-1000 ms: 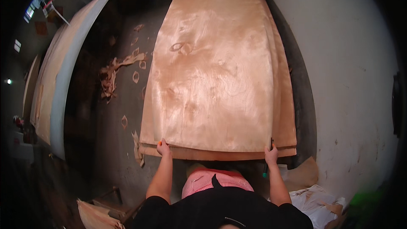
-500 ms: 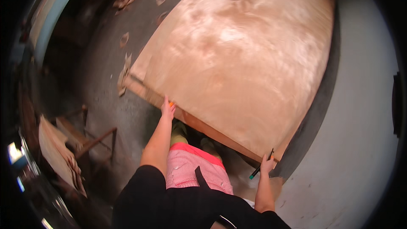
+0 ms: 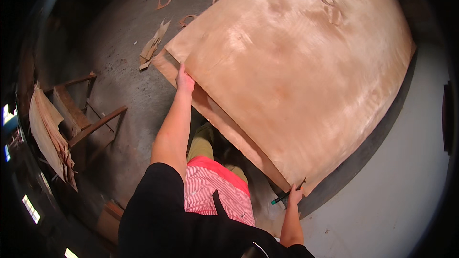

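A large, thin wood veneer sheet (image 3: 287, 76) covers the top of a stack in front of me. My left hand (image 3: 185, 80) grips its near edge toward the left corner, fingers closed round it. Between that edge and a lower veneer sheet (image 3: 229, 129) runs a dark gap. At the near right corner my right hand (image 3: 295, 195) is closed on the top sheet's edge. The same hand also holds a slim dark tool (image 3: 281, 198) with a green end; its exact kind is unclear. What lies deeper in the stack is hidden.
Veneer scraps (image 3: 154, 45) and ring-shaped offcuts (image 3: 164, 1) lie on the grey floor left of the stack. A wooden frame (image 3: 98, 126) with torn veneer pieces (image 3: 48, 136) stands at the left. On the right is a pale grey surface (image 3: 373, 200).
My left hand has moved forward with the top sheet's edge, and more of the lower sheet shows. The right hand stays at the near corner with the tool. The view has shifted.
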The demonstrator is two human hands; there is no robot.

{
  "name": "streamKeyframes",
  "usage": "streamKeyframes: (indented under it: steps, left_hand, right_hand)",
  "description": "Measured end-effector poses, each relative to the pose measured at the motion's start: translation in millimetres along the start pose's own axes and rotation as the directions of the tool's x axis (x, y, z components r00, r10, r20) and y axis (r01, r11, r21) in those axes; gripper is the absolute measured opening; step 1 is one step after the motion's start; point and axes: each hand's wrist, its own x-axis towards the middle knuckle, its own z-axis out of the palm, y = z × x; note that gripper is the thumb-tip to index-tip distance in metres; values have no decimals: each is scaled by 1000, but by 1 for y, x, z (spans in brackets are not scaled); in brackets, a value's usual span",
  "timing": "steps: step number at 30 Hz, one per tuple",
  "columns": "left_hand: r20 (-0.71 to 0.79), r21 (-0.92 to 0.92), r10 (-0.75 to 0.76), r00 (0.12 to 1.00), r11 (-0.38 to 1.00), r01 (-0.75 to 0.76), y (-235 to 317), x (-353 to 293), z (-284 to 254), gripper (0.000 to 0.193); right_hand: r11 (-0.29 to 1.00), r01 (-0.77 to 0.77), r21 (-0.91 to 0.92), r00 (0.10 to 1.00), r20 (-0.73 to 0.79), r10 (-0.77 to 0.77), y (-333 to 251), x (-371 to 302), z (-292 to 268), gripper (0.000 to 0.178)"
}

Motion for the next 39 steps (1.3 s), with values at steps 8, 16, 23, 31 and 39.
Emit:
streamKeyframes:
  steps: [8,16,23,31,39]
  left_hand:
    - [-104,106,116,988,989,-105,25,27,3,23]
    - [-354,632,132,926,764,133,6,44,-21,21]
    - [-424,599,150,893,786,153,3,44,-14,18]
    - [-301,604,228,926,797,0,1,26,-26,20]
    - [12,980,576,818,155,-124,-68,-59,-75,36]
  right_hand:
    - [998,25,-56,1000,-13,-26,22,14,41,41]
    - [984,-46,172,993,111,27,-16,2,27,41]
    - [990,-38,137,990,137,19,-43,-10,19,28]
    - [986,-31,163,980,199,-2,-44,-4,29,30]
    - [998,32,45,999,27,-33,-34,1,55,59]
